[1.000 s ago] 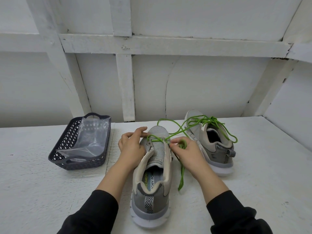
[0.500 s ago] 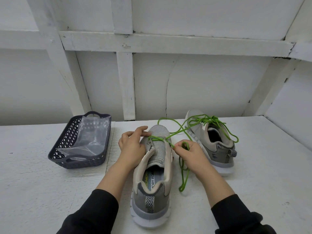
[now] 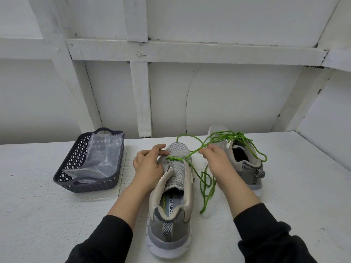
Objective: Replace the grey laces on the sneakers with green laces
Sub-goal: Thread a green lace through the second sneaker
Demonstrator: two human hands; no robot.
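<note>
Currently: green lace through the front eyelets of near sneaker only

Gripping near sneaker (image 3: 171, 196) with left hand (image 3: 147, 164): palm wrapped on its left flank, fingers curved across the toe mesh. Pinching green lace (image 3: 175, 158) with right hand (image 3: 214, 158), fingertips closed on the strand just right of the toe.

Near sneaker: centre of desk (image 3: 38, 215), upright on its sole, heel toward camera, toe toward the wall (image 3: 228, 95). Tongue exposed, eyelets behind the front pair bare.

Green lace: short bar across the front eyelet pair, then taut from the right eyelet up to the pinch. Rest slack, coiled on the desk between the two sneakers, free end beside the near sneaker's right flank. Loop arcing behind the toe: this lace or the other one, can't tell.

Far sneaker (image 3: 245, 160): behind and right of the near one, just beyond the right hand, heel angled toward camera. Tied green lace (image 3: 239, 134) knotted on top, long loops draped over its right side.

Left on the desk, well apart from the sneakers: dark lattice basket (image 3: 85, 187) with a crumpled clear plastic bag (image 3: 100, 158) inside. Black sleeves (image 3: 106, 242) on both forearms.
</note>
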